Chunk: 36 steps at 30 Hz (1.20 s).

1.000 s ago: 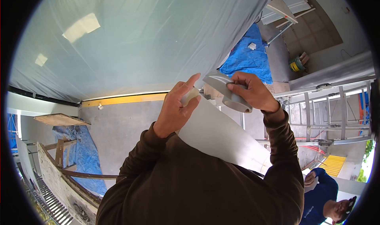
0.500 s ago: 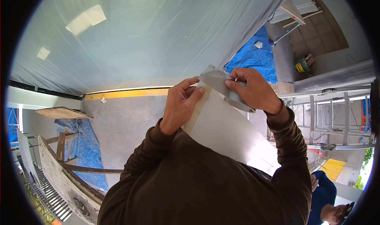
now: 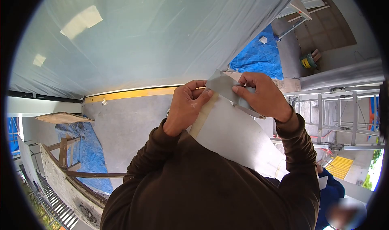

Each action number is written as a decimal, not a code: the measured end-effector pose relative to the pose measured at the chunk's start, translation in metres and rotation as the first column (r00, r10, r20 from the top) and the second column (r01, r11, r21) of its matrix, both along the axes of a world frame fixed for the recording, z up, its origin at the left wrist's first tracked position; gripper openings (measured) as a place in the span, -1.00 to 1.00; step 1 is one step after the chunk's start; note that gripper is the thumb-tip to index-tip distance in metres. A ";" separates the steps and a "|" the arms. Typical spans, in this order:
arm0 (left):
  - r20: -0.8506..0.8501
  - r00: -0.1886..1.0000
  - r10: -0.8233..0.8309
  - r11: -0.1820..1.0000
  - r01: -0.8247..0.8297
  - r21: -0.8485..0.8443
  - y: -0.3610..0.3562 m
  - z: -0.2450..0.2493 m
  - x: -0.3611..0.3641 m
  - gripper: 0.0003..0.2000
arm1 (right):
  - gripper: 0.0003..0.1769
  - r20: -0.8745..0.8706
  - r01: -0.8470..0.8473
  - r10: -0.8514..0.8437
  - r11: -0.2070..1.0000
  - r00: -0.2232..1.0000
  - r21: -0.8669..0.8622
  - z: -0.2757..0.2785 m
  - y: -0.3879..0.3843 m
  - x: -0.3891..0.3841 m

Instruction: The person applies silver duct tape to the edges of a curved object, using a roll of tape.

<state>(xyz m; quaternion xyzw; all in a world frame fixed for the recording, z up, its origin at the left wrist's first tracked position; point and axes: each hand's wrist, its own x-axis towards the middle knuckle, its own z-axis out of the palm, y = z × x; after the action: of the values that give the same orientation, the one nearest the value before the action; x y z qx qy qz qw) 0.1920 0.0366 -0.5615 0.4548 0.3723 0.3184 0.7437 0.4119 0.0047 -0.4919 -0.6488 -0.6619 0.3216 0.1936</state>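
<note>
My right hand (image 3: 262, 95) grips a roll of grey tape (image 3: 240, 101), with a loose length of the tape (image 3: 221, 84) peeled out toward the left. My left hand (image 3: 187, 106) pinches the edge of a white sheet (image 3: 235, 137) along its tan strip (image 3: 202, 116), its fingertips touching the tape's free end. The sheet runs down from my hands across my brown sleeves. Both hands are close together at chest height.
A large pale plastic sheet (image 3: 154, 35) covers the wall ahead, with a yellow band (image 3: 129, 94) at its base. Blue tarps (image 3: 259, 56) lie on the concrete floor. A metal scaffold (image 3: 336, 120) stands right, a wooden frame (image 3: 65, 165) left. Another person in blue (image 3: 328, 197) is below right.
The tape's free end has been peeled off the roll and laid toward the sheet's edge. My left hand shifted from holding a pale bit to pinching the sheet's tan strip.
</note>
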 end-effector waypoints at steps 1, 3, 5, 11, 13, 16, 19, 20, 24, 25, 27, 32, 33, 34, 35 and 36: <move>0.000 1.000 -0.003 1.000 0.003 -0.002 0.001 -0.001 0.000 -0.67 | -0.75 0.000 0.003 -0.003 1.000 1.000 -0.002 -0.002 0.000 0.001; 0.029 0.999 -0.037 0.999 0.037 0.003 0.003 -0.004 -0.001 -0.65 | -0.74 0.030 0.000 -0.001 0.999 1.000 0.037 -0.006 -0.001 0.001; 0.029 0.998 -0.050 0.999 0.051 -0.013 0.005 -0.001 -0.001 -0.65 | -0.73 0.038 0.015 -0.015 1.000 0.999 0.002 -0.003 -0.001 0.000; 0.009 0.998 -0.070 0.997 0.070 -0.025 0.008 -0.001 -0.004 -0.63 | -0.73 0.088 0.034 -0.032 0.999 0.996 -0.023 -0.001 -0.001 -0.002; 0.019 0.997 -0.069 0.997 0.070 -0.029 0.008 -0.002 -0.004 -0.62 | -0.73 0.108 0.051 -0.045 0.997 0.993 -0.052 0.000 0.000 -0.003; 0.017 0.999 -0.036 0.999 0.037 -0.037 0.007 0.000 -0.003 -0.63 | -0.72 0.114 0.000 -0.007 0.998 0.994 0.059 -0.006 -0.001 -0.001; 0.070 0.997 -0.030 0.997 0.035 -0.069 0.008 -0.002 -0.004 -0.63 | -0.72 0.124 0.010 -0.018 0.998 0.992 0.065 -0.003 0.001 -0.004; 0.080 0.996 -0.028 0.996 0.035 -0.078 0.008 -0.003 -0.005 -0.63 | -0.74 0.134 0.009 -0.015 0.999 0.991 0.044 -0.002 0.001 -0.004; 0.087 0.996 -0.007 0.997 0.013 -0.073 0.008 0.002 -0.006 -0.63 | -0.76 0.163 0.007 -0.009 1.000 0.987 0.016 -0.003 0.001 -0.005; 0.087 0.996 -0.006 0.997 0.013 -0.073 0.009 0.001 -0.007 -0.63 | -0.76 0.163 0.007 -0.009 1.000 0.987 0.016 -0.004 0.000 -0.006; 0.087 0.996 -0.018 0.998 0.023 -0.056 0.009 -0.002 -0.008 -0.63 | -0.73 0.178 0.010 -0.023 0.997 0.984 0.076 -0.004 -0.001 -0.006; 0.122 0.992 -0.002 0.997 0.011 -0.073 0.008 -0.001 -0.008 -0.63 | -0.77 0.200 -0.001 -0.011 0.998 0.980 0.058 -0.004 -0.002 -0.009; 0.114 0.994 0.003 0.997 0.007 -0.082 0.008 0.000 -0.008 -0.62 | -0.77 0.210 -0.005 -0.012 0.997 0.978 0.082 -0.004 -0.002 -0.011; 0.114 0.994 0.002 0.997 0.007 -0.082 0.007 0.002 -0.007 -0.62 | -0.77 0.210 -0.004 -0.013 0.997 0.978 0.082 -0.004 -0.003 -0.011; 0.088 0.996 0.012 0.997 -0.005 -0.075 0.007 0.004 -0.006 -0.62 | -0.77 0.216 -0.007 -0.013 0.996 0.976 0.094 -0.004 -0.003 -0.012; 0.063 0.998 0.022 0.998 -0.018 -0.068 0.006 0.005 -0.006 -0.61 | -0.78 0.222 -0.011 -0.013 0.994 0.975 0.105 -0.004 -0.004 -0.013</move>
<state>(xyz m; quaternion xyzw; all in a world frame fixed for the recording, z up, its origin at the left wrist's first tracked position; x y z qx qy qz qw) 0.1862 0.0426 -0.5562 0.4152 0.3634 0.3274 0.7671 0.3991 0.0011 -0.4954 -0.6700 -0.6950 0.2116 0.1525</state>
